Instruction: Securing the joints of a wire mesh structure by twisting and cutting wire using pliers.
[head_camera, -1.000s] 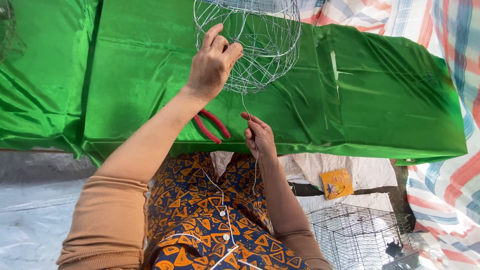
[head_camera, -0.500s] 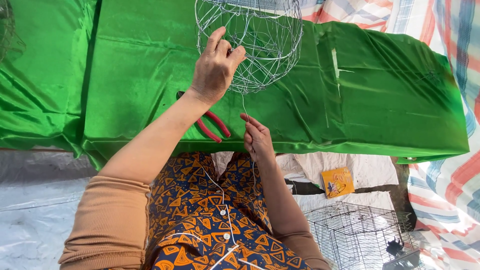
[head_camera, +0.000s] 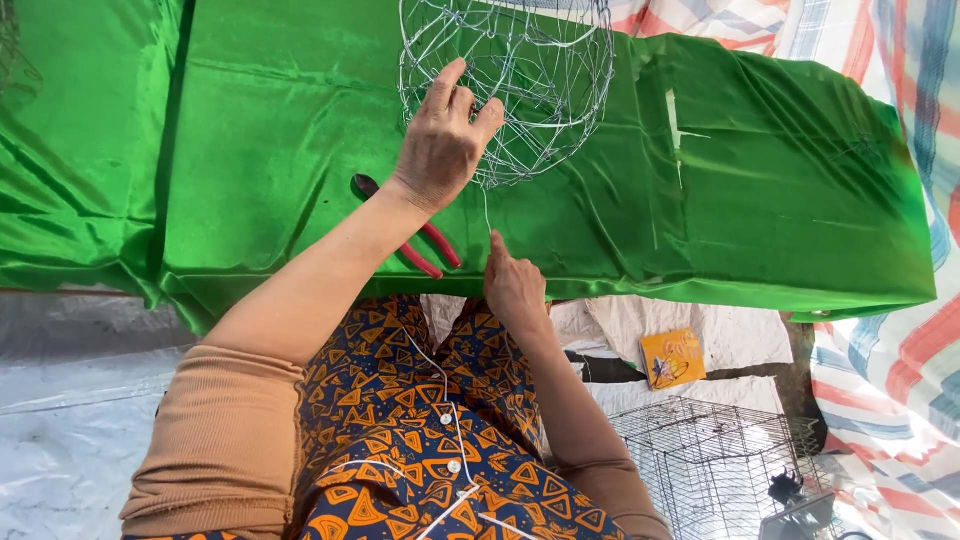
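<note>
Wire basket (head_camera: 520, 80) half-woven, upper centre on green worktop (head_camera: 750, 180).
Left hand (head_camera: 445, 145) fingers clasp its mesh; right hand (head_camera: 512, 285) pinches loose wire strand (head_camera: 487, 210); red pliers (head_camera: 425, 245) idle.

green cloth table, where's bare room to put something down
Free: green cloth right of the wire basket, and the stretch left of the left hand. Crowded: front edge, where pliers and right hand sit.
</note>
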